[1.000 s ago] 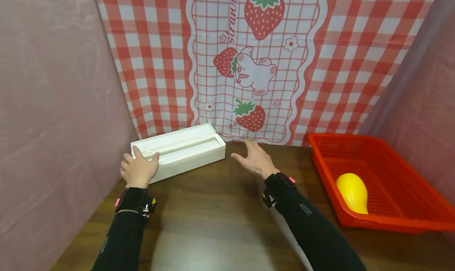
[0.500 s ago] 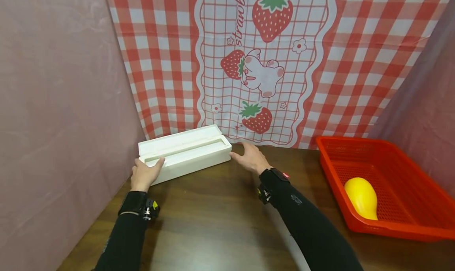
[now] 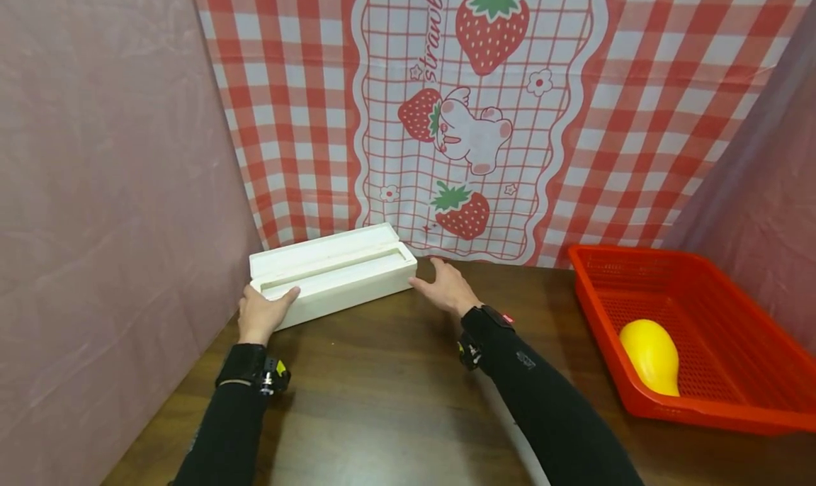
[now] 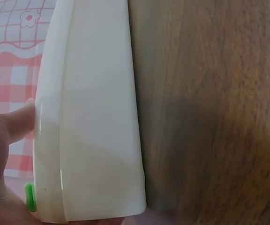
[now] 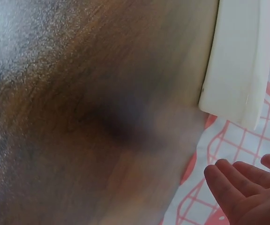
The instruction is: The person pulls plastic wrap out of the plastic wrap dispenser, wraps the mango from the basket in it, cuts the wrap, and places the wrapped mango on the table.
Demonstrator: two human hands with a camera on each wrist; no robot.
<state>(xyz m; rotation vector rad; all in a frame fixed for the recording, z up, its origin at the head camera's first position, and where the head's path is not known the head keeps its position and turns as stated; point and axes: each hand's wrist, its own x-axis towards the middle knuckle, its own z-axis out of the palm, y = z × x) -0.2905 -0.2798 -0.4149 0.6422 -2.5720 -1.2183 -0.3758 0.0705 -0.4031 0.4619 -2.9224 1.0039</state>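
Observation:
A long white box (image 3: 347, 293) lies slantwise at the back of the table, its hinged lid (image 3: 325, 249) folded back toward the cloth and a narrow hollow showing inside. My left hand (image 3: 260, 316) grips its left end, with the thumb over the front top edge. In the left wrist view the thumb presses on the white box (image 4: 100, 117), and a small green piece (image 4: 30, 197) shows beside the palm. My right hand (image 3: 449, 287) is at the right end, thumb tip close to the corner. In the right wrist view its fingers (image 5: 228, 183) are extended, just off the box end.
A red plastic basket (image 3: 627, 387) stands on the right with a smooth yellow pear-shaped thing (image 3: 650, 355) in it. Behind the wooden table (image 3: 382, 401) hangs a red checked cloth (image 3: 299, 153) with strawberries. Pink cloth (image 3: 115, 188) covers the left side.
My left hand has gone from spread fingers over the box to a grip on its left end. My right hand has moved in to the box's right end. The view has shifted slightly.

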